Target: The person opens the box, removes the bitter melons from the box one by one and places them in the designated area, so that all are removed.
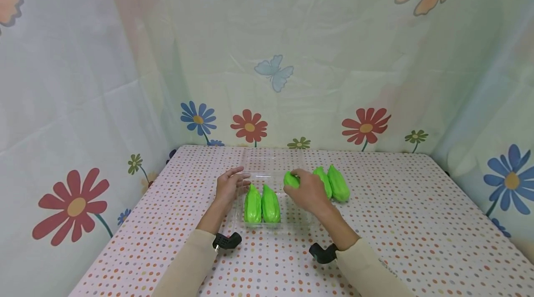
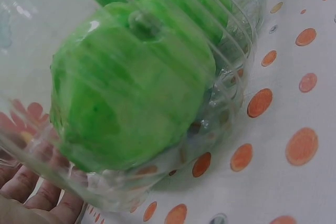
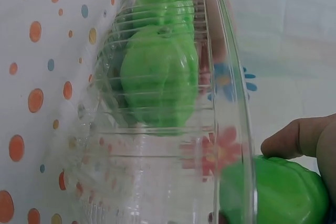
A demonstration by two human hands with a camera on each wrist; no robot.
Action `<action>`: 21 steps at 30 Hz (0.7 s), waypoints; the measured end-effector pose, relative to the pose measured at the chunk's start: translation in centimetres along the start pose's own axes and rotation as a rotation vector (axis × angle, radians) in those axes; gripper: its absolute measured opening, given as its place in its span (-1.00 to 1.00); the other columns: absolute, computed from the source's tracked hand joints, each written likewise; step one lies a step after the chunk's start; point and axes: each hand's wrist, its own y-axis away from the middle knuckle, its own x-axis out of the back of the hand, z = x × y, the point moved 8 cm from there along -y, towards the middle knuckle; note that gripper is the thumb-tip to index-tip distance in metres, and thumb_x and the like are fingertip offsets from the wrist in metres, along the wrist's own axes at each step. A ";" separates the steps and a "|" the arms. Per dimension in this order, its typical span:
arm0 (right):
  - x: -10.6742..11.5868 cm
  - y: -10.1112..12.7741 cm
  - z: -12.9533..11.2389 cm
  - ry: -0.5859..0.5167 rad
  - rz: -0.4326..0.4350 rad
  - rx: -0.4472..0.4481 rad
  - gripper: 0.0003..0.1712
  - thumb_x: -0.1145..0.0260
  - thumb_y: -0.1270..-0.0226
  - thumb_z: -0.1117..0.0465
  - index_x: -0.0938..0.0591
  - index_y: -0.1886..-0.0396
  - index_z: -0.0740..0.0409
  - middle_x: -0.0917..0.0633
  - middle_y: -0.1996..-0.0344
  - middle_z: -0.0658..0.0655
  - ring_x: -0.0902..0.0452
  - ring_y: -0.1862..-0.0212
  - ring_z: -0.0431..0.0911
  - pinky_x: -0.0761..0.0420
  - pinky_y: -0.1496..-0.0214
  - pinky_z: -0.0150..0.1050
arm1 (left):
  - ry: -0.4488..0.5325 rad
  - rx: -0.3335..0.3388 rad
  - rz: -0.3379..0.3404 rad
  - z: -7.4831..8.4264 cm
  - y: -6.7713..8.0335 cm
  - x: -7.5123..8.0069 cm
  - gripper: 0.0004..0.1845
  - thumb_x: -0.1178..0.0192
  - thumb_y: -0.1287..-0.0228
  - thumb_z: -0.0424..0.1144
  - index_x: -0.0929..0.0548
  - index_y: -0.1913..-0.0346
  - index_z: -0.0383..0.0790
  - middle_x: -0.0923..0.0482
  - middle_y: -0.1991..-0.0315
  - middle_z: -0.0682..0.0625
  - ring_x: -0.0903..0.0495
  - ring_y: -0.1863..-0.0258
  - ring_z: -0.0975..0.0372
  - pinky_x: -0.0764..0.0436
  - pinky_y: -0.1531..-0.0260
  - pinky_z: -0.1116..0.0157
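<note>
My right hand (image 1: 308,190) grips a green ridged gourd (image 1: 291,180) over the right part of a clear plastic box (image 1: 294,217). In the right wrist view, the held gourd (image 3: 278,192) is at the box's rim, with a finger or thumb on top of it. Two more gourds lie side by side inside the box, a left one (image 1: 252,205) and a right one (image 1: 271,205). At the box's left side is my left hand (image 1: 228,186), its fingers extended along the wall and holding nothing. In the left wrist view its fingers (image 2: 44,195) show beside the clear wall.
Right of the box, two further green gourds, one nearer (image 1: 323,181) and one farther right (image 1: 339,185), lie on the dotted tablecloth (image 1: 392,223). The box's clear lid (image 1: 271,160) stands open at the back. A flowered curtain (image 1: 317,93) hangs behind the table.
</note>
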 end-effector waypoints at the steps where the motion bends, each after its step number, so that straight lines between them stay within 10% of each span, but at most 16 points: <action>1: 0.1 -0.1 0.1 -0.002 0.007 -0.002 -0.37 -0.39 -0.19 0.14 -0.58 -0.27 0.28 -0.58 0.50 0.11 -0.39 0.59 -0.13 -0.40 0.60 -0.29 | 0.001 0.002 0.001 0.0 0.0 0.0 -0.53 -0.03 -0.42 -0.38 -0.49 -0.36 -0.39 -0.61 -0.16 -0.40 -0.78 0.18 0.07 -0.76 0.16 0.18; 21: 3.4 -0.9 1.8 -0.010 0.139 0.015 -0.38 -0.33 -0.22 0.10 -0.56 -0.27 0.25 -0.68 -0.05 0.33 -0.56 0.13 0.08 -0.60 0.15 -0.07 | 0.019 0.008 -0.011 0.0 0.1 -0.1 -0.53 -0.02 -0.45 -0.38 -0.48 -0.38 -0.37 -0.58 -0.19 -0.40 -0.72 0.02 -0.12 -0.74 0.07 0.10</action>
